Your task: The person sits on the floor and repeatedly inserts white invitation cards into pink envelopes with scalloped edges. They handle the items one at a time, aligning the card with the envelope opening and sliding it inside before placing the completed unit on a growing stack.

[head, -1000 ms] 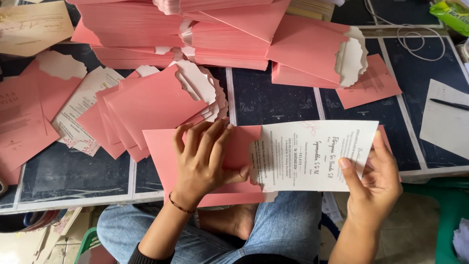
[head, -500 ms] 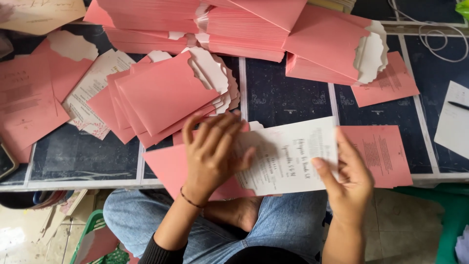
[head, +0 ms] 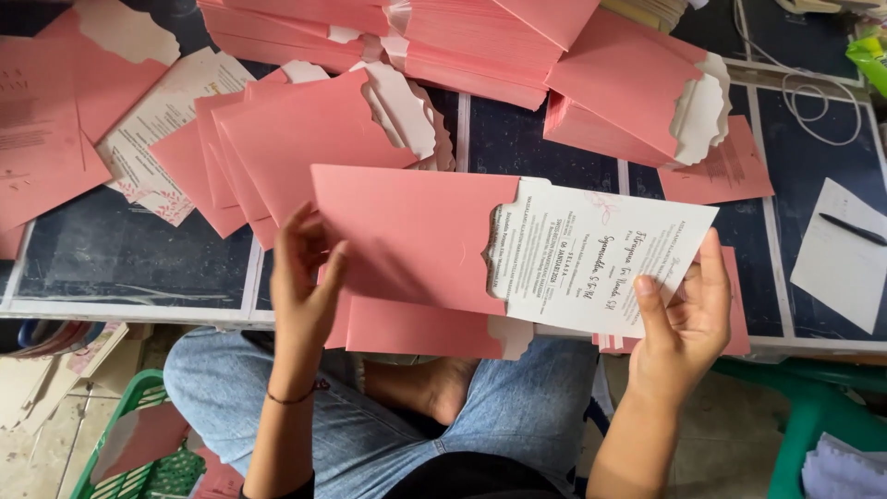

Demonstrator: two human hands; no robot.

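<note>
The left hand [head: 305, 277] grips the left end of a pink envelope [head: 407, 236], thumb on its face and fingers behind, and holds it lifted just above the near edge of the desk [head: 120, 268]. The right hand [head: 688, 314] pinches the right end of a white printed card [head: 601, 254], thumb on top near the lower corner. The card's left part sits inside the envelope's open scalloped mouth, and the rest sticks out to the right. Both pieces are tilted slightly, with the right side lower.

Directly beneath the held envelope lies another pink envelope [head: 416, 328] at the near edge of the desk, partly over the person's lap. Behind the left hand, a fan of pink envelopes [head: 296, 139] with white scalloped flaps spreads toward the desk's middle. A thick stack of envelopes [head: 462, 46] runs along the far edge, and one more bundle [head: 637, 92] with a white flap leans near it to the right. At the left edge lie flat pink sheets [head: 46, 139] and a white card with a floral corner [head: 157, 129]. Near the right edge a white sheet of paper [head: 841, 259] carries a black pen [head: 855, 229]. A white cable [head: 813, 102] loops at the far right corner. Below the desk, a green basket [head: 129, 434] stands by the person's knee.
</note>
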